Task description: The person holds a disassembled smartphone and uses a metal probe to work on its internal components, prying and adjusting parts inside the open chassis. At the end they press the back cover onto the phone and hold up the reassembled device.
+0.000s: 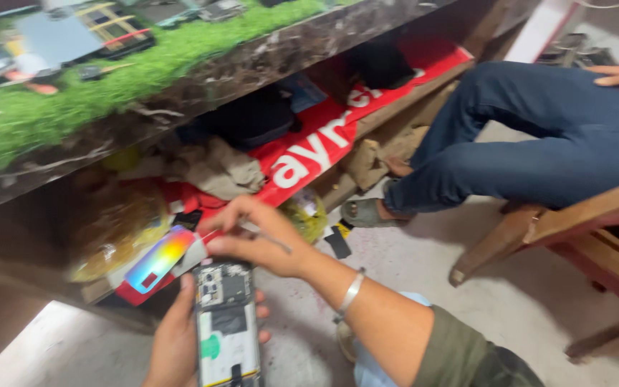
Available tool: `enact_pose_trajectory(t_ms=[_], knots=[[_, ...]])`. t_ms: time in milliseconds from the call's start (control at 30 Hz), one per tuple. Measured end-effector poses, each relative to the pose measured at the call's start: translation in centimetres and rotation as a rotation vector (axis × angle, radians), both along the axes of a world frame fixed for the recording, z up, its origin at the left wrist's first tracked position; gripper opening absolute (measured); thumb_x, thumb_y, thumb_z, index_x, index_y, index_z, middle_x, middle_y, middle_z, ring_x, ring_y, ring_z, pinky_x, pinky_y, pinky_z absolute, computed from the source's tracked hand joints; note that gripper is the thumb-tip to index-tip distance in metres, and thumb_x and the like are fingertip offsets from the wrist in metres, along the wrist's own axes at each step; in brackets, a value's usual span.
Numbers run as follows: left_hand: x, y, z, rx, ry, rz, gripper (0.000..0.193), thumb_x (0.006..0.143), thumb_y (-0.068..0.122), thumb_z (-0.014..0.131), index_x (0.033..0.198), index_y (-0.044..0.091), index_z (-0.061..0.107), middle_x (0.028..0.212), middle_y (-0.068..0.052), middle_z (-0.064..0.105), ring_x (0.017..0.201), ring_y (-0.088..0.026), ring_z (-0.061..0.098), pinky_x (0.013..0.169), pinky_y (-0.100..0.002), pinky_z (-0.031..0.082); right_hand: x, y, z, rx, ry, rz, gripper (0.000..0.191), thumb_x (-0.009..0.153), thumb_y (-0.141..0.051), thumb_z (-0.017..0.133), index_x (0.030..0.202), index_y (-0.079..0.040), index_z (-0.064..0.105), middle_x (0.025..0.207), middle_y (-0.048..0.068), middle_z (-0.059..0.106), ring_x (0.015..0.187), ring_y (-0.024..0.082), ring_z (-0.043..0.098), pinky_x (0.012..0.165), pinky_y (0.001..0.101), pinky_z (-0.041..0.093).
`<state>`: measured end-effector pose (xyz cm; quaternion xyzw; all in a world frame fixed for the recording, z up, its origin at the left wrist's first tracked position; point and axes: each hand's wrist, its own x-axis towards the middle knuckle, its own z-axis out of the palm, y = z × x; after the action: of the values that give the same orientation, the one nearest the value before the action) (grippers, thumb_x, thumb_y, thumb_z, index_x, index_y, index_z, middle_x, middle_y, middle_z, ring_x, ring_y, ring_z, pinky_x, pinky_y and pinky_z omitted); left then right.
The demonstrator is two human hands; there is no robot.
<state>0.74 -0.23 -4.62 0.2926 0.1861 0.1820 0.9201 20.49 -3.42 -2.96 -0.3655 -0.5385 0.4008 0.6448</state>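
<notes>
My left hand [175, 342] holds an opened smartphone [226, 324] with its back cover off, showing the circuit board and battery. My right hand [256, 240] reaches across just above the phone's top end, pinching a thin metal tool [270, 239] between its fingers. A silver bracelet [350, 292] sits on my right wrist. Beside the phone's top left lies a shiny iridescent back cover [159, 259] on the low shelf.
A low shelf [309, 147] lined with a red banner holds crumpled paper, bags and dark objects under a worktop covered in green artificial turf [145, 72]. Another person in blue jeans [531, 143] sits on a wooden chair [574, 229] at right.
</notes>
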Motion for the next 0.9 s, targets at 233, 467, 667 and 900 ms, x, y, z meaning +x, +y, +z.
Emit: enact_pose_trajectory(t_ms=[233,467,667,900], knots=[[0.0,1.2,-1.6,0.032,0.272,-0.001,0.086,0.097,0.070,0.021,0.129,-0.003,0.055,0.112,-0.033,0.069,0.094,-0.046,0.071,0.073,-0.062,0.061,-1.3,-0.1,-0.6,-0.151,0.097,0.255,0.017,0.104,-0.008,0.065,0.107,-0.006,0.049,0.116,0.016,0.072,0.112,0.019,0.068,0.096,0.0326,0.056],[0.3,0.3,-0.1,0.059,0.184,0.005,0.078,0.099,0.062,0.022,0.128,-0.002,0.055,0.108,-0.030,0.069,0.091,-0.042,0.073,0.071,-0.058,0.062,-2.2,0.1,-1.1,-0.209,0.168,0.190,0.019,0.104,-0.011,0.068,0.105,-0.006,0.050,0.103,0.007,0.069,0.095,0.011,0.064,0.080,0.0258,0.053],[0.2,-1.0,3.6,0.005,0.218,0.017,0.090,0.098,0.070,0.021,0.135,-0.005,0.053,0.114,-0.028,0.067,0.102,-0.041,0.069,0.082,-0.056,0.059,-2.9,0.4,-1.5,-0.227,0.219,0.114,0.021,0.099,-0.011,0.070,0.103,-0.009,0.050,0.100,0.006,0.068,0.089,0.010,0.063,0.073,0.0247,0.053],[-1.0,-0.6,5.5,-0.104,-0.595,-0.013,0.087,0.107,0.069,0.019,0.157,-0.003,0.023,0.157,-0.030,0.037,0.141,-0.053,0.042,0.115,-0.061,0.036,0.1,2.3,-2.0,-0.172,0.672,-0.168,0.018,0.095,-0.009,0.067,0.098,-0.009,0.049,0.099,0.012,0.071,0.089,0.019,0.070,0.077,0.0336,0.060]])
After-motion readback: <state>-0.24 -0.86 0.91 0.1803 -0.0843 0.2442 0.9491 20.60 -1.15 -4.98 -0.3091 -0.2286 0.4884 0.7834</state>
